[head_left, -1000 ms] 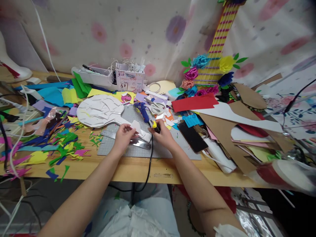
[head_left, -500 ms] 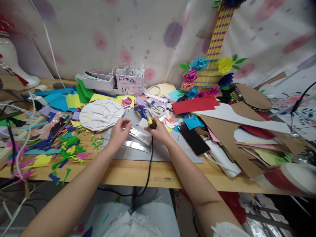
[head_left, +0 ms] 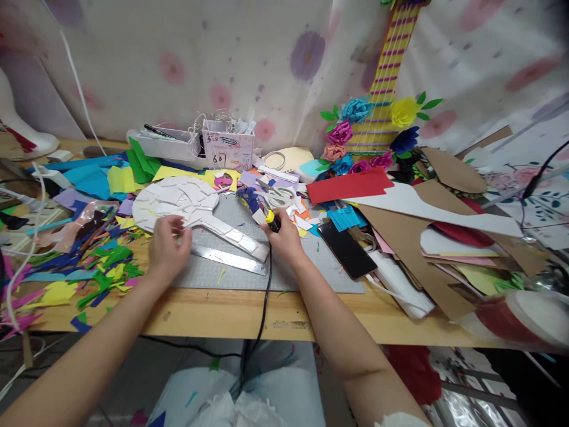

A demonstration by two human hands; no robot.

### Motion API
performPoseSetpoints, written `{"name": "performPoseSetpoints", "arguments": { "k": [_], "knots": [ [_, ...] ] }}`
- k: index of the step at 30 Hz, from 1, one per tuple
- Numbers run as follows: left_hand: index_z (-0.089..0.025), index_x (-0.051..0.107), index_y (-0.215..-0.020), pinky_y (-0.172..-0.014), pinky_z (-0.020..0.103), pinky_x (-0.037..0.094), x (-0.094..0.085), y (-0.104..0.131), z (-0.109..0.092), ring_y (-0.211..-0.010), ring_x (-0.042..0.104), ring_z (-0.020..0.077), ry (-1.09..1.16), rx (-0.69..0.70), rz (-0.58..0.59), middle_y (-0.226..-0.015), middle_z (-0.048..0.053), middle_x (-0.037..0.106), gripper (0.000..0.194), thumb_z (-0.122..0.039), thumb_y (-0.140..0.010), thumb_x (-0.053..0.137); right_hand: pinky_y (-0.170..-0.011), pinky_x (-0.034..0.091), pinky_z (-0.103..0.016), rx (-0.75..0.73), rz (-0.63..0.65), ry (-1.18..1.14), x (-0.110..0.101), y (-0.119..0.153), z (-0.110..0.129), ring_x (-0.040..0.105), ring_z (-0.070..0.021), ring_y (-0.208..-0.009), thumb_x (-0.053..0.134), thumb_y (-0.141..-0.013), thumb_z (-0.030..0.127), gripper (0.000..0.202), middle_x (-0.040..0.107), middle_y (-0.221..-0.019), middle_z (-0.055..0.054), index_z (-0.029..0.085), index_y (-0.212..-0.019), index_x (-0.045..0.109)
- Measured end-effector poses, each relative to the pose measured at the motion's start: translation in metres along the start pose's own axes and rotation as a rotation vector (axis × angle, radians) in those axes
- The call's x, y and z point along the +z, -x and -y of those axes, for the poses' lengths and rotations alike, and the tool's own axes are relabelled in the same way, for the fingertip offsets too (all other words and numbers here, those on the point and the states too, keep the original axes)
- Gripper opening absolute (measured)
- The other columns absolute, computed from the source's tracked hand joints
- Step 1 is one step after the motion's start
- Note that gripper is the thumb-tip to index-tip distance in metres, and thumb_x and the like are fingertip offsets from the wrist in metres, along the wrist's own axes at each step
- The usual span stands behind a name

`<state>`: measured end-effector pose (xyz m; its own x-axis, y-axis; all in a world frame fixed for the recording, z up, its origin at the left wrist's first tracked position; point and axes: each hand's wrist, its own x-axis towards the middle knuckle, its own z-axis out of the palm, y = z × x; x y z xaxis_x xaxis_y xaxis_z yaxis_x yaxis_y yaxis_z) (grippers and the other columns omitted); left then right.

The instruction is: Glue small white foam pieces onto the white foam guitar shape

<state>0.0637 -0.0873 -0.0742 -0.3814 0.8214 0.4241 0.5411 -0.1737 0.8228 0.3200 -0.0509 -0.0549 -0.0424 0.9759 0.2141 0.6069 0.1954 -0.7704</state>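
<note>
A white piece (head_left: 175, 198) with a round head and a long neck, covered in pale strips, lies on the grey cutting mat (head_left: 320, 270). My left hand (head_left: 170, 249) is at the lower edge of its round head, fingers curled; what they pinch, if anything, is hidden. My right hand (head_left: 284, 237) grips a yellow and black tool (head_left: 272, 221) with a black cord hanging from it, right of the neck's end. Below the neck lies a metal ruler (head_left: 229, 259). White-handled scissors (head_left: 281, 197) rest behind the tool.
Colourful paper scraps (head_left: 118, 261) cover the left side. A phone (head_left: 347, 250) lies right of my right hand, beside cardboard (head_left: 400, 237) and red paper (head_left: 349, 187). A white box (head_left: 229, 151) and a yellow guitar-like craft (head_left: 386, 77) with paper flowers stand at the back.
My left hand has moved left and down, from the neck to the round head's lower edge, uncovering the neck. My right hand still holds the tool. The view has shifted slightly.
</note>
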Motion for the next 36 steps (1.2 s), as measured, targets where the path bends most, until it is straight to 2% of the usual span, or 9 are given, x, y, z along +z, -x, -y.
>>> {"name": "performPoseSetpoints", "arguments": {
  "k": [5,10,12,15,19,22,25,29,36],
  "knots": [
    [-0.027,0.049,-0.106,-0.111,0.062,0.02,-0.08,-0.008,0.052,-0.132,0.032,0.0385,-0.44,0.222,0.036,-0.119,0.005,0.054,0.042,-0.017,-0.068,0.062,-0.076,0.044,-0.035,-0.031,-0.004,0.017,-0.001,0.003,-0.001,0.059,-0.0234,-0.087,0.057,-0.078,0.035,0.023,0.063,-0.092,-0.004,0.025,-0.097,0.048],
    [-0.029,0.041,-0.122,-0.11,0.062,0.021,-0.127,-0.012,0.048,-0.135,0.027,0.0374,-0.665,0.245,-0.076,-0.14,0.003,0.042,0.043,-0.024,-0.081,0.051,-0.075,0.044,-0.035,-0.045,-0.006,0.036,-0.001,0.003,-0.001,0.059,-0.0232,-0.085,0.056,-0.078,0.034,0.023,0.063,-0.092,-0.004,0.025,-0.097,0.049],
    [-0.025,0.043,-0.12,-0.11,0.059,0.024,-0.115,-0.021,0.034,-0.133,0.031,0.035,-0.623,0.237,-0.18,-0.135,0.006,0.046,0.043,-0.022,-0.079,0.053,-0.074,0.043,-0.034,-0.051,-0.005,0.032,0.0,0.004,-0.001,0.059,-0.0231,-0.085,0.056,-0.078,0.034,0.022,0.063,-0.093,-0.004,0.025,-0.097,0.048],
    [-0.018,0.049,-0.107,-0.099,0.051,0.039,-0.058,-0.035,0.003,-0.115,0.047,0.0296,-0.337,0.177,-0.223,-0.115,0.009,0.053,0.043,-0.016,-0.068,0.064,-0.074,0.043,-0.034,-0.059,-0.004,0.025,0.001,0.004,-0.001,0.059,-0.023,-0.085,0.055,-0.079,0.035,0.022,0.063,-0.094,-0.005,0.024,-0.098,0.049],
    [-0.019,0.048,-0.099,-0.074,0.036,0.052,0.043,-0.024,-0.042,-0.073,0.062,0.0146,0.326,-0.156,0.105,-0.086,0.001,0.057,0.031,-0.026,-0.073,0.063,-0.073,0.043,-0.034,-0.044,-0.014,0.034,0.002,0.004,-0.002,0.06,-0.0231,-0.085,0.055,-0.079,0.035,0.024,0.064,-0.093,-0.005,0.025,-0.099,0.05],
    [-0.019,0.049,-0.093,-0.065,0.031,0.054,0.09,-0.001,-0.06,-0.069,0.066,0.0148,0.584,-0.373,0.339,-0.079,0.0,0.062,0.034,-0.032,-0.069,0.069,-0.072,0.043,-0.033,-0.034,-0.023,0.047,0.004,0.003,-0.004,0.06,-0.023,-0.082,0.056,-0.078,0.035,0.025,0.065,-0.091,-0.005,0.024,-0.099,0.05],
    [-0.017,0.053,-0.085,-0.06,0.029,0.055,0.101,0.015,-0.062,-0.066,0.066,0.0156,0.703,-0.47,0.47,-0.07,0.0,0.064,0.039,-0.039,-0.062,0.075,-0.069,0.043,-0.032,-0.057,0.001,0.069,0.008,0.002,-0.003,0.06,-0.0222,-0.079,0.058,-0.078,0.036,0.024,0.065,-0.089,-0.004,0.025,-0.097,0.05],
    [-0.016,0.055,-0.074,-0.058,0.027,0.056,0.092,0.018,-0.058,-0.065,0.064,0.0133,0.75,-0.513,0.472,-0.065,-0.002,0.062,0.041,-0.041,-0.053,0.08,-0.067,0.042,-0.031,-0.094,0.068,0.091,0.015,0.002,0.002,0.06,-0.0219,-0.078,0.059,-0.077,0.034,0.023,0.064,-0.088,-0.003,0.026,-0.096,0.049],
    [-0.015,0.055,-0.071,-0.066,0.028,0.056,0.083,0.007,-0.052,-0.066,0.063,0.012,0.76,-0.509,0.291,-0.065,-0.002,0.061,0.036,-0.039,-0.056,0.079,-0.073,0.044,-0.033,-0.13,0.009,0.137,0.003,-0.001,0.003,0.06,-0.0227,-0.09,0.055,-0.083,0.041,0.024,0.064,-0.099,-0.005,0.024,-0.1,0.054]
  ]
}}
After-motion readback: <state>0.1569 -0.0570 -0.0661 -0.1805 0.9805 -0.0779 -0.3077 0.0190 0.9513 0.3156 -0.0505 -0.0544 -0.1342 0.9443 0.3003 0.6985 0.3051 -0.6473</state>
